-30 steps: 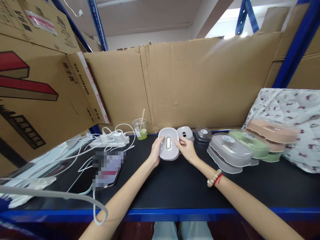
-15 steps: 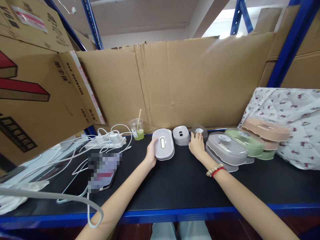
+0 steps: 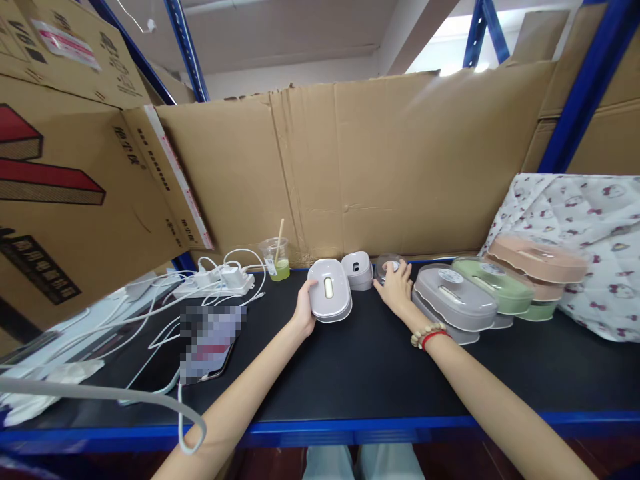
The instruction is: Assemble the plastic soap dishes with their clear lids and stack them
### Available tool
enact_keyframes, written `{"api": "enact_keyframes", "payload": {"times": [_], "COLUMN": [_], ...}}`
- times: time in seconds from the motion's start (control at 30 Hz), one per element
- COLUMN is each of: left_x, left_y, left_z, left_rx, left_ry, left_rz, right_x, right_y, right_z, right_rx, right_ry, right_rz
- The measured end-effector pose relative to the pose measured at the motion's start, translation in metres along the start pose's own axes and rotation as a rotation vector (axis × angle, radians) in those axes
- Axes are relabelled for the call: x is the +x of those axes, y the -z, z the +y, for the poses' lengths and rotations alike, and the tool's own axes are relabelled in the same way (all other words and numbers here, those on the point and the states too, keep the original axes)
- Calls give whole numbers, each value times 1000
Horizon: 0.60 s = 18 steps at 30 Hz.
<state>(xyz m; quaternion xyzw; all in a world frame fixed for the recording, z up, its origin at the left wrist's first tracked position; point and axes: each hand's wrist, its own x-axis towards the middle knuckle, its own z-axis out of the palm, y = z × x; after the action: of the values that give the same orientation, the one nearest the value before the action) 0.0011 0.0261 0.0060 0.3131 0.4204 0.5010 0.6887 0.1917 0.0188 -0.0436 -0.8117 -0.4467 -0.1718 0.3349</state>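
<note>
My left hand [image 3: 304, 310] grips the left side of a light grey oval box [image 3: 331, 303] with a pale handle set in its top, tilted toward me. Just right of it stands a smaller grey box [image 3: 361, 277] with a dark opening in its top. My right hand [image 3: 395, 291] is curled over a clear plastic cover [image 3: 383, 267] bearing a round label; the fingers hide part of it. Close by on the right, a grey oval box [image 3: 453, 303] with a clear cover rests on another grey piece.
Green [image 3: 493, 283] and peach boxes [image 3: 540, 257] are stacked at the right by a patterned white cloth [image 3: 600, 260]. A cup of green drink [image 3: 281, 268], power strip [image 3: 245, 285], tangled cables and phones lie left. Cardboard [image 3: 425, 153] walls the back.
The clear cover has shifted left, toward the small grey box, together with my right hand. My left hand keeps its hold on the oval box, almost unmoved.
</note>
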Motion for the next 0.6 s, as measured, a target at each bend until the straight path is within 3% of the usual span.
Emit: {"api": "enact_keyframes", "payload": {"times": [0.17, 0.6], "left_x": [0, -3], "left_y": [-1, -6], "left_z": [0, -5], "left_rx": [-51, -16], "left_ry": [40, 109], "left_rz": [17, -145], "right_x": [-2, -12], "right_y": [7, 19], "right_z": [-6, -24], "right_rx": [27, 194], "right_ry": [-34, 259], "right_rz": [-14, 269]}}
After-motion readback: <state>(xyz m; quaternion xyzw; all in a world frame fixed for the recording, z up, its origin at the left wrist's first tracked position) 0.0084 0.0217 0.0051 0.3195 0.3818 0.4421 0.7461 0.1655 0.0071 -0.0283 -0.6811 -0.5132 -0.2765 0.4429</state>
